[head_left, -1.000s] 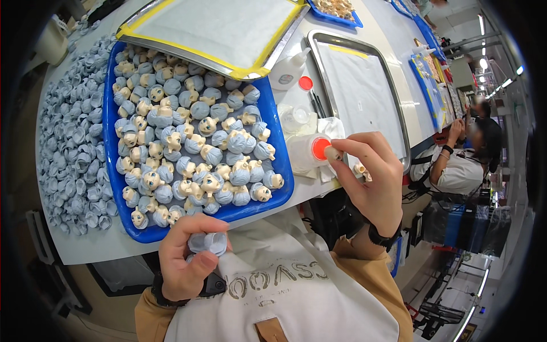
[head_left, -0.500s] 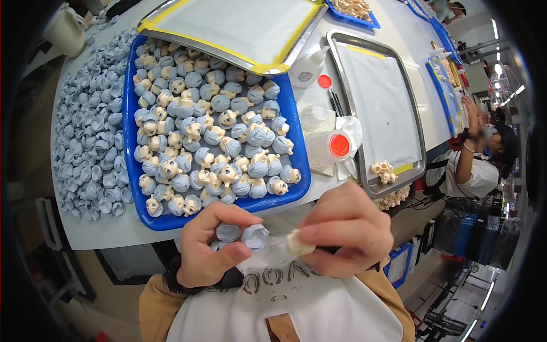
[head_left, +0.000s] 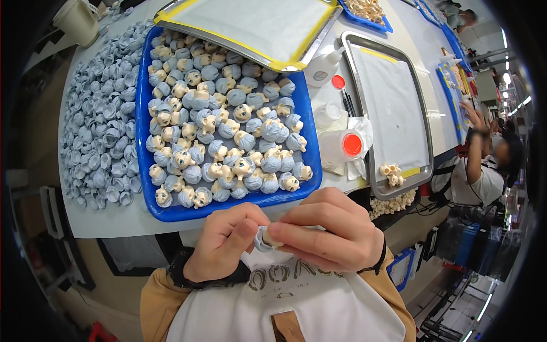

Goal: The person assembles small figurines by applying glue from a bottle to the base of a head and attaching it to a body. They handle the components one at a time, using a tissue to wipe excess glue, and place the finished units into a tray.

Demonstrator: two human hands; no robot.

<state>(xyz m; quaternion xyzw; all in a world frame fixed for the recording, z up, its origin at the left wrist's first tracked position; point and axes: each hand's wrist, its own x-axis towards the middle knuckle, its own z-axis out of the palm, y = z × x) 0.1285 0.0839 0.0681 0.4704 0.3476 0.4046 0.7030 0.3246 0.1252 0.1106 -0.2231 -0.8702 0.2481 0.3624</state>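
Observation:
Close to my chest, both hands meet over a small doll head. My left hand (head_left: 225, 242) is closed, pinching a light-blue hair shell (head_left: 262, 242) between thumb and fingers. The fingertips of my right hand (head_left: 336, 231) press a cream doll head piece (head_left: 273, 240) into that shell's opening, and they cover most of it. Just beyond my hands, a blue tray (head_left: 228, 206) holds many doll heads with blue hair, several with painted eyes. Whether my left palm holds further shells is hidden.
Loose blue hair shells (head_left: 97, 137) are heaped left of the tray. A paper-lined metal tray (head_left: 393, 108) with a few cream pieces (head_left: 392, 174) lies right, beside bottles and a red-topped container (head_left: 352, 145). Another paper-lined tray (head_left: 245, 28) overlaps the blue one. A co-worker (head_left: 484, 165) sits far right.
My right hand has moved left, bringing the cream head piece from beside the hair shell into its opening. Other shells that showed in my left hand are now out of sight.

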